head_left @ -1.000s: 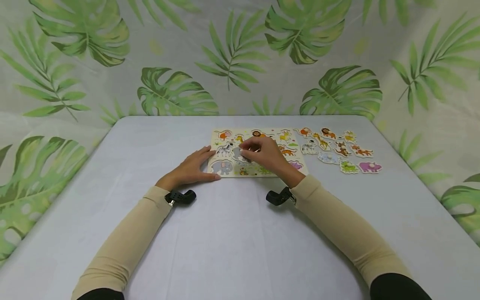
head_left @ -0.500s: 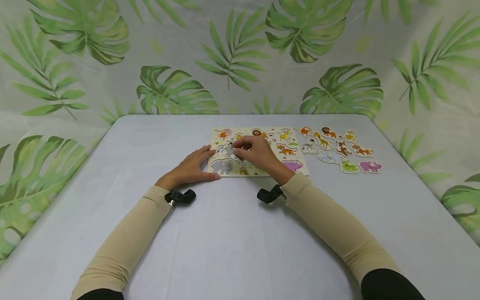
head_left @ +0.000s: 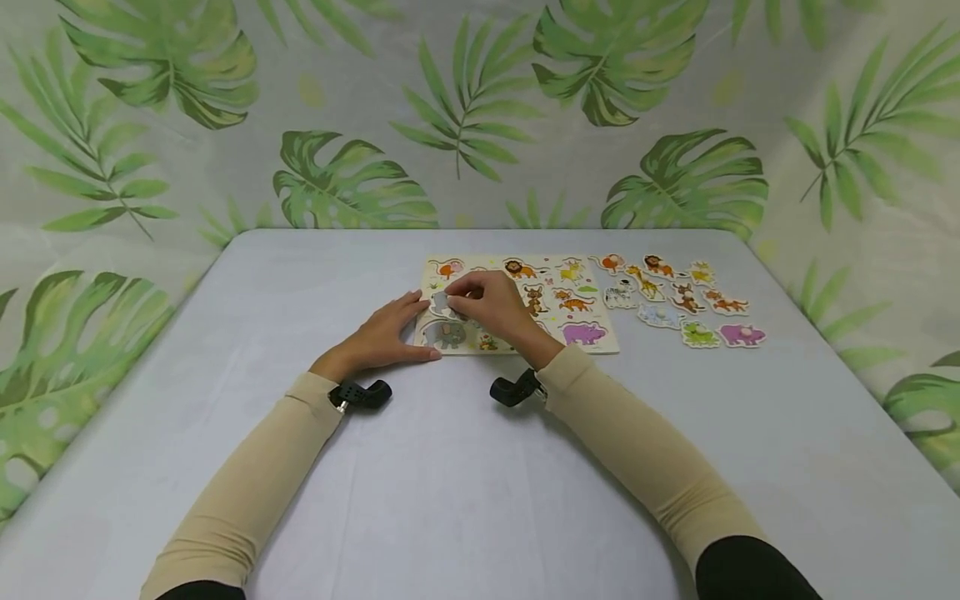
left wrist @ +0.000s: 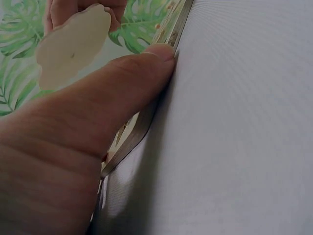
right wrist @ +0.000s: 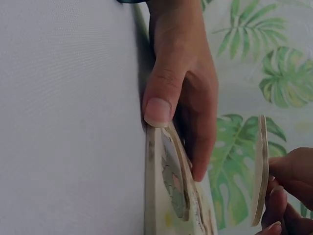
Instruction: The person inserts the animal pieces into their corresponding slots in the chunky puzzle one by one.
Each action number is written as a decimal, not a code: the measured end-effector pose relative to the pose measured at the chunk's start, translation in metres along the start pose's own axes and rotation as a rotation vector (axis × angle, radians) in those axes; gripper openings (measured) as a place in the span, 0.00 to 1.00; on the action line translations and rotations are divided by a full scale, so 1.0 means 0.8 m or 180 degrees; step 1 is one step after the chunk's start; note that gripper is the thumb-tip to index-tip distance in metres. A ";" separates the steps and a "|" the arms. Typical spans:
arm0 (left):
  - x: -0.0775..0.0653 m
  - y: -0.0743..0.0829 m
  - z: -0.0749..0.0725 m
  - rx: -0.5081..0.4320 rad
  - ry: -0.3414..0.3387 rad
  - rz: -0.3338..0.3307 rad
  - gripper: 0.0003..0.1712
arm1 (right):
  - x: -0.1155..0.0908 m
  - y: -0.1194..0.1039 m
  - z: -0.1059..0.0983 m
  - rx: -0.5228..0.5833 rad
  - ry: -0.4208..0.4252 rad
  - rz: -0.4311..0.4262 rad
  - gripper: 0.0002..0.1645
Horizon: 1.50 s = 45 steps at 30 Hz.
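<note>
My right hand (head_left: 497, 307) pinches a grey animal-shaped puzzle piece (head_left: 438, 305) above the left part of a wooden puzzle board (head_left: 551, 346). The piece's pale, plain underside shows in the left wrist view. In the right wrist view, the piece stands edge-on, apart from the board. My left hand (head_left: 384, 335) rests along the board's left side, thumb at the near corner and fingers stretched out toward the back. Below the held piece is a recess with an elephant picture (head_left: 446, 335). The right hand covers some middle pictures.
Several loose animal pieces lie right of the board, among them a purple hippo (head_left: 742, 335), a zebra (head_left: 621, 293), a giraffe (head_left: 647, 285) and a lion (head_left: 660, 267). A leaf-patterned cloth (head_left: 517, 108) hangs behind the white table (head_left: 420, 500).
My right hand has moved left across the board with the grey puzzle piece, uncovering the kangaroo and hippo pictures. The left hand has stayed in place.
</note>
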<state>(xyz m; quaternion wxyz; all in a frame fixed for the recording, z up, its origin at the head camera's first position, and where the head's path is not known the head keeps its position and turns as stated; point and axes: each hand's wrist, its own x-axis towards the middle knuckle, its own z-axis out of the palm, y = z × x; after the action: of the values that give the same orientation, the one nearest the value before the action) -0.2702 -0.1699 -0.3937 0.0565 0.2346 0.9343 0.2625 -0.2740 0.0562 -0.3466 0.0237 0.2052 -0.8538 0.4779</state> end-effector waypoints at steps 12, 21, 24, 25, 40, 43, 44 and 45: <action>0.001 0.002 0.002 -0.0029 -0.0032 0.0007 0.56 | 0.003 0.015 0.017 -0.0102 -0.0052 0.0087 0.07; -0.002 0.001 -0.005 -0.0004 0.0009 0.0017 0.55 | 0.003 0.006 0.026 -0.0024 -0.0203 -0.0022 0.08; -0.002 0.001 -0.004 -0.0014 -0.0012 0.0017 0.55 | 0.001 0.007 0.028 -0.0075 -0.0229 -0.0014 0.08; -0.001 0.000 -0.004 -0.0011 -0.0016 0.0018 0.55 | 0.001 0.008 0.029 -0.0089 -0.0231 -0.0014 0.08; 0.000 -0.001 -0.009 0.0059 0.0013 0.0121 0.54 | 0.008 0.018 0.034 -0.0162 -0.0263 0.0012 0.07; 0.001 -0.002 -0.005 0.0075 -0.0050 0.0114 0.55 | 0.005 0.021 0.034 -0.0212 -0.0323 0.0062 0.07; 0.001 -0.001 -0.004 0.0092 -0.0070 0.0116 0.55 | 0.004 0.022 0.034 -0.0230 -0.0332 0.0070 0.07; 0.002 0.000 -0.005 0.0098 -0.0073 0.0124 0.55 | 0.005 0.023 0.033 -0.0234 -0.0332 0.0060 0.07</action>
<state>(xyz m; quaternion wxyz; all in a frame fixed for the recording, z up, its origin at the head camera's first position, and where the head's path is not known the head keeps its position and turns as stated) -0.2723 -0.1713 -0.3906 0.0585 0.2566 0.9327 0.2465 -0.2800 0.0412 -0.3749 -0.0178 0.2208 -0.8727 0.4350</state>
